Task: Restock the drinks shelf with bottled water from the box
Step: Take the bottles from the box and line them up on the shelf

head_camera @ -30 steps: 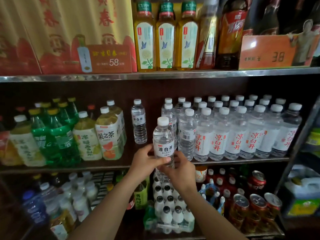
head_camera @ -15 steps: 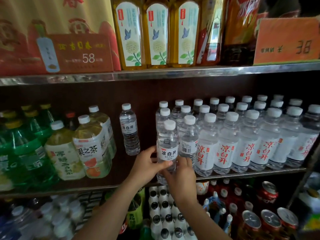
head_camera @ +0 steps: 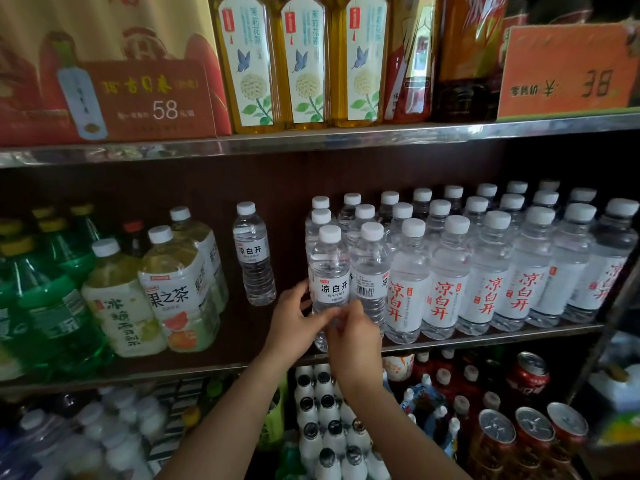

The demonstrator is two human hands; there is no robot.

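A clear water bottle (head_camera: 329,268) with a white cap and a white label stands upright at the front of the middle shelf (head_camera: 485,336), at the left end of several rows of like water bottles (head_camera: 491,271). My left hand (head_camera: 294,323) grips its lower left side. From the right, my right hand (head_camera: 353,337) wraps its base. One lone water bottle (head_camera: 252,254) stands further back to the left, apart from the rows. The box is out of sight.
Large tea bottles (head_camera: 173,289) and green bottles (head_camera: 48,306) fill the shelf's left part, with a gap between them and the water. Yellow tea bottles (head_camera: 304,60) and price signs (head_camera: 568,71) sit above. Cans (head_camera: 530,431) and small bottles (head_camera: 325,417) crowd the lower shelf.
Both hands have carried the water bottle forward and set it down at the shelf's front, left of the rows. The camera has moved closer.
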